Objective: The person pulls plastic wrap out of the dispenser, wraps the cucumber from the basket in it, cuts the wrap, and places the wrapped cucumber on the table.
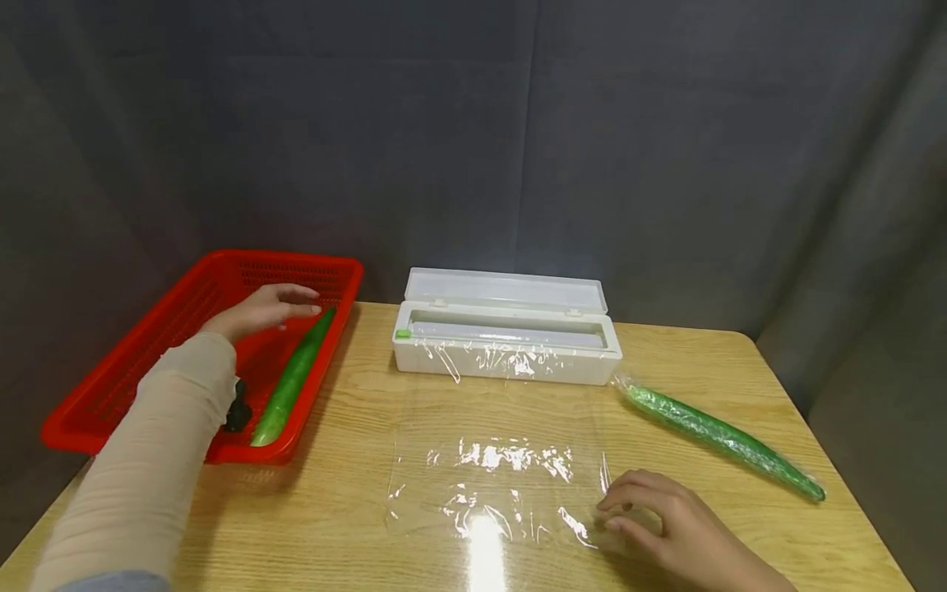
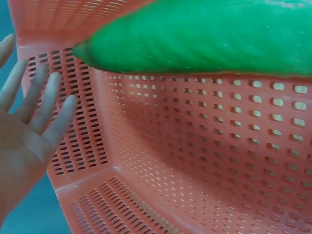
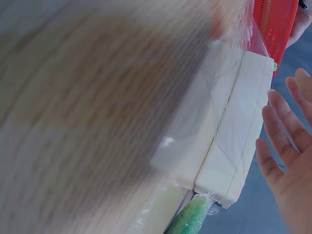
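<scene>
My left hand reaches over the red plastic basket, fingers extended and holding nothing. Just beside its fingertips lies a green cucumber along the basket's right side; the left wrist view shows the cucumber close up, apart from the spread fingers. A sheet of clear plastic wrap stretches from the white dispenser box toward me over the table. At the sheet's near right corner is my right hand, its fingers loosely bent with nothing gripped. In the right wrist view the right hand's fingers look spread.
A cucumber in plastic wrap lies slanting on the right of the wooden table. The dispenser's clear lid stands raised at the back. Behind the table hangs a dark grey curtain.
</scene>
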The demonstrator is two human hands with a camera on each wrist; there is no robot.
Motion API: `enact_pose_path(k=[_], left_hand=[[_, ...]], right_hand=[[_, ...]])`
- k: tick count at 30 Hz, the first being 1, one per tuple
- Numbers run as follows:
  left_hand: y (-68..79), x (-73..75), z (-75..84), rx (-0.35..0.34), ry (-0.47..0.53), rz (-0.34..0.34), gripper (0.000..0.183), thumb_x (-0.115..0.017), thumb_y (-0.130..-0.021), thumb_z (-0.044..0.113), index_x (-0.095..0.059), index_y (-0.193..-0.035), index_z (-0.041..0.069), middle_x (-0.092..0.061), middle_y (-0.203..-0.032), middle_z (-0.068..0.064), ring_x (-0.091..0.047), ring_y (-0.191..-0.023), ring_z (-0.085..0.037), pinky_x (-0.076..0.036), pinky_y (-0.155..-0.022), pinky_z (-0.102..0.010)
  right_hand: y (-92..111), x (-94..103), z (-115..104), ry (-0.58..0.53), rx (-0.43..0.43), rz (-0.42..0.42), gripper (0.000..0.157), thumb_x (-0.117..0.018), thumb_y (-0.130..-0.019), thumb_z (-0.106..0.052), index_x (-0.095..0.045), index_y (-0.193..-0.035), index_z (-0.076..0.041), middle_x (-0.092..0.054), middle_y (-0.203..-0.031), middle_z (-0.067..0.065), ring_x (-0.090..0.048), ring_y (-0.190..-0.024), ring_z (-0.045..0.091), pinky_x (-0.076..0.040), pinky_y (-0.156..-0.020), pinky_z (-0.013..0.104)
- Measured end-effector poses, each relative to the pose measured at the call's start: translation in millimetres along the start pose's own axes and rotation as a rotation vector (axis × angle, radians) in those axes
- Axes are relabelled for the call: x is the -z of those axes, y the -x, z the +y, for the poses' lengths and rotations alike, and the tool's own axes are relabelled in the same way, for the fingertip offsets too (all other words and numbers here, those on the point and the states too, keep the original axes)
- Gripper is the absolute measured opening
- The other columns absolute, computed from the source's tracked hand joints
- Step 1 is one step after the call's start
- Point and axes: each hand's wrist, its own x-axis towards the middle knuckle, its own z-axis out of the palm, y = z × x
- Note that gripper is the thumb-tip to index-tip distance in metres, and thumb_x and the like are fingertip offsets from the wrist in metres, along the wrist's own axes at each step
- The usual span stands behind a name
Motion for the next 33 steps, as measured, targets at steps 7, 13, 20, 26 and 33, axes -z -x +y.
enact_pose_path(k=[7,13,20,26,33], left_hand=[[1.1,-0.8,-10.0,0.037,-0.075,-0.094,0.069,-0.056,-0.100,0.034,-0.030,-0.149,-0.007,-0.036,-0.146,-0.034,-0.037,-0.133,-0.049,-0.033,-0.106,-0.063],[-0.1,-4.9,-14.6,0.039,-0.074,-0.103,0.070,-0.056,-0.100,0.033,-0.028,-0.150,-0.007,-0.040,-0.143,-0.035,-0.042,-0.130,-0.049,-0.035,-0.104,-0.063],[0.2,-12.7,-11.5,0.058,-0.102,-0.159,0.073,-0.058,-0.098,0.029,-0.025,-0.149,-0.012,-0.031,-0.146,-0.038,-0.039,-0.131,-0.050,-0.042,-0.101,-0.058],[-1.1,-17.8,-11.1,0.094,-0.060,-0.183,0.078,-0.063,-0.094,0.020,-0.018,-0.150,-0.012,-0.030,-0.145,-0.039,-0.040,-0.129,-0.050,-0.046,-0.096,-0.056],[1.6,-20.7,-9.8,0.102,-0.051,-0.228,0.080,-0.064,-0.092,0.009,-0.014,-0.152,-0.006,-0.034,-0.138,-0.039,-0.050,-0.118,-0.044,-0.052,-0.087,-0.050]], right_hand=[[0.3,-1.1,-0.1,-0.001,0.002,0.008,0.028,-0.079,-0.083,-0.007,-0.070,-0.100,-0.028,-0.063,-0.103,-0.018,-0.061,-0.093,0.005,-0.042,-0.086,0.008],[1.7,-1.2,-1.7,0.011,-0.019,0.001,0.026,-0.078,-0.085,-0.009,-0.070,-0.100,-0.029,-0.063,-0.104,-0.018,-0.061,-0.093,0.004,-0.043,-0.085,0.010],[2.8,-2.1,-2.8,-0.013,-0.012,0.008,0.028,-0.078,-0.084,-0.007,-0.070,-0.100,-0.028,-0.063,-0.103,-0.017,-0.060,-0.092,0.004,-0.043,-0.084,0.010],[4.1,-3.1,-2.0,-0.032,0.004,0.024,0.029,-0.079,-0.083,-0.005,-0.070,-0.100,-0.027,-0.063,-0.103,-0.016,-0.061,-0.092,0.005,-0.042,-0.086,0.009],[4.0,-4.7,0.2,-0.030,0.004,0.022,0.028,-0.079,-0.083,-0.006,-0.071,-0.100,-0.026,-0.063,-0.103,-0.016,-0.061,-0.092,0.005,-0.042,-0.086,0.009]])
